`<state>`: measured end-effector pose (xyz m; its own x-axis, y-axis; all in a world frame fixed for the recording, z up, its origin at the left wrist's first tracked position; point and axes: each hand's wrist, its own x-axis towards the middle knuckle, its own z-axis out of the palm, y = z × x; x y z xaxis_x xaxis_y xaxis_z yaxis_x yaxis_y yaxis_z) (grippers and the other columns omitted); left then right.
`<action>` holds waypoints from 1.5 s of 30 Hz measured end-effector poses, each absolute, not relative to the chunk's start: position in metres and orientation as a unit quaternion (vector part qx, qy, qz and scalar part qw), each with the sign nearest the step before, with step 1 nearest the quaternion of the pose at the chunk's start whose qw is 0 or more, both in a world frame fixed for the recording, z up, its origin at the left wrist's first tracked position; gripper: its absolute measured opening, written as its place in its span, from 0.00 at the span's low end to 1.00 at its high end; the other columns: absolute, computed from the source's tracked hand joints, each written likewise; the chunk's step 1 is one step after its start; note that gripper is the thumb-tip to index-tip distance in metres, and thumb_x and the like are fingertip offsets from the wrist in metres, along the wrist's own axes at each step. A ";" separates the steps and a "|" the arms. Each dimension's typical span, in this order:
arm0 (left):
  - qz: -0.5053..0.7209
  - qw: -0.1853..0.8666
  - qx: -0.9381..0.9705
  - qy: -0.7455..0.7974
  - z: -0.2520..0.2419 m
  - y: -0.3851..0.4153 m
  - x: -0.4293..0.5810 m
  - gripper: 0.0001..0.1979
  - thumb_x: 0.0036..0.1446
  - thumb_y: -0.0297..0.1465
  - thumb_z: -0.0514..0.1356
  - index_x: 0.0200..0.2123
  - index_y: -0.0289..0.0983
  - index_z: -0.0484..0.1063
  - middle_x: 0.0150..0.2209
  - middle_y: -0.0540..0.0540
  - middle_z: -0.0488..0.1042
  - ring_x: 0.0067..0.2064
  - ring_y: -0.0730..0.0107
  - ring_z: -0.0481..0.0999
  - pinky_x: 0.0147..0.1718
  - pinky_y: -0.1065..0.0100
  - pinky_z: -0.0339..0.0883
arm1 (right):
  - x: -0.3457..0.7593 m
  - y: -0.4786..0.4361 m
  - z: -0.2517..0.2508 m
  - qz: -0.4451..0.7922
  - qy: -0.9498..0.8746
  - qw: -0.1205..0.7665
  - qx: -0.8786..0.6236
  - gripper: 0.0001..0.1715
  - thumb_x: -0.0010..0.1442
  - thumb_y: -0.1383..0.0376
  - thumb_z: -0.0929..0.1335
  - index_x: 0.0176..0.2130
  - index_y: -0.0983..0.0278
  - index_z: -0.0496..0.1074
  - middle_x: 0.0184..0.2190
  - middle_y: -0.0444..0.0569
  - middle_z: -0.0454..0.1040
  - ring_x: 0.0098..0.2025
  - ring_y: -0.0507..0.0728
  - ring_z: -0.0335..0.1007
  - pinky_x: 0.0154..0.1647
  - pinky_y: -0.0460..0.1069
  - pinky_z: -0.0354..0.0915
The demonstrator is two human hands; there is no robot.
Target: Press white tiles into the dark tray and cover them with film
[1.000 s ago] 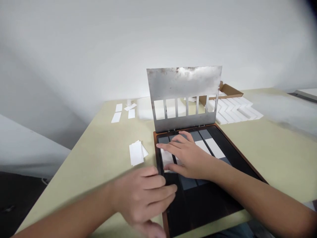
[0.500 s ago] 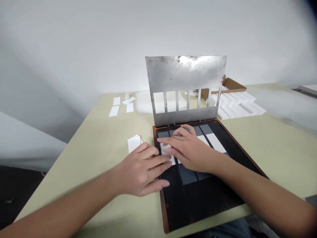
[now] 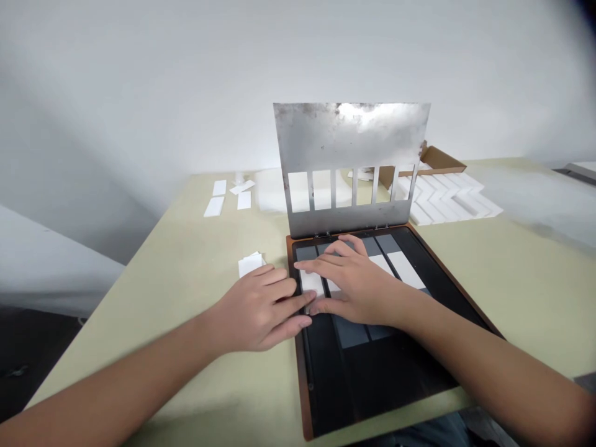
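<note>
A dark tray with a brown rim lies on the table in front of me, its slotted metal lid standing upright at the far edge. White rectangular cards lie in the tray's slots. My right hand rests flat over the left slots, fingers stretched out on a white card. My left hand lies at the tray's left rim, fingers extended and touching the same card's lower end. A small stack of white cards sits just beyond my left hand.
The pale green table carries loose white cards at the far left. White pieces laid in a herringbone pattern and an open cardboard box lie at the far right. A white wall stands behind.
My left hand has moved up and right from the table's near side to the tray's left rim, meeting the right hand at the card. The right hand has barely shifted.
</note>
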<state>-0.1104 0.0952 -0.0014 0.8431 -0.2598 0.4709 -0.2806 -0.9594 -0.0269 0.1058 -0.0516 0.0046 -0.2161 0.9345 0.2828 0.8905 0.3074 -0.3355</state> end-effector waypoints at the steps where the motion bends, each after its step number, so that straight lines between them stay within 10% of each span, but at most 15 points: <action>1: 0.241 0.023 0.960 -0.139 -0.002 0.096 -0.110 0.16 0.75 0.34 0.56 0.57 0.33 0.76 0.32 0.46 0.72 0.33 0.63 0.68 0.32 0.62 0.61 | 0.105 -0.052 0.005 0.053 -0.778 0.220 -0.586 0.37 0.68 0.48 0.74 0.68 0.61 0.68 0.50 0.51 0.81 0.58 0.64 0.66 0.71 0.66 0.42; 15: 0.312 0.070 0.910 -0.264 0.008 0.089 -0.117 0.23 0.77 0.40 0.48 0.50 0.30 0.79 0.34 0.41 0.80 0.33 0.61 0.78 0.29 0.60 0.68 | 0.093 -0.052 0.009 0.064 -0.772 0.202 -0.599 0.33 0.70 0.51 0.73 0.67 0.62 0.70 0.52 0.54 0.79 0.55 0.66 0.65 0.69 0.67 0.43; 20: 0.246 0.073 0.914 -0.314 0.010 0.074 -0.113 0.23 0.74 0.43 0.57 0.49 0.28 0.81 0.51 0.34 0.84 0.51 0.54 0.85 0.49 0.58 0.81 | 0.093 -0.051 0.009 0.068 -0.766 0.211 -0.603 0.28 0.67 0.60 0.73 0.64 0.61 0.72 0.51 0.52 0.79 0.54 0.65 0.65 0.69 0.67 0.43; 33: 0.251 0.064 0.942 -0.215 0.001 0.069 -0.112 0.15 0.73 0.33 0.59 0.54 0.30 0.79 0.51 0.36 0.85 0.52 0.55 0.85 0.49 0.59 0.81 | 0.090 -0.044 0.006 0.047 -0.756 0.210 -0.618 0.16 0.71 0.69 0.69 0.57 0.60 0.78 0.49 0.50 0.82 0.55 0.63 0.67 0.68 0.65 0.43; 45: 0.241 0.033 0.965 -0.094 0.004 0.049 -0.116 0.20 0.73 0.34 0.57 0.60 0.29 0.76 0.53 0.35 0.82 0.54 0.51 0.78 0.56 0.52 0.65 | 0.095 -0.048 0.009 0.072 -0.761 0.210 -0.610 0.31 0.62 0.79 0.64 0.60 0.61 0.75 0.48 0.49 0.81 0.53 0.63 0.64 0.67 0.66 0.44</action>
<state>-0.1164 0.0485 0.0036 0.8665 -0.1661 0.4707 -0.1981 -0.9800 0.0189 0.0953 -0.0475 0.0087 -0.1683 0.9582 0.2313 0.8977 0.2459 -0.3656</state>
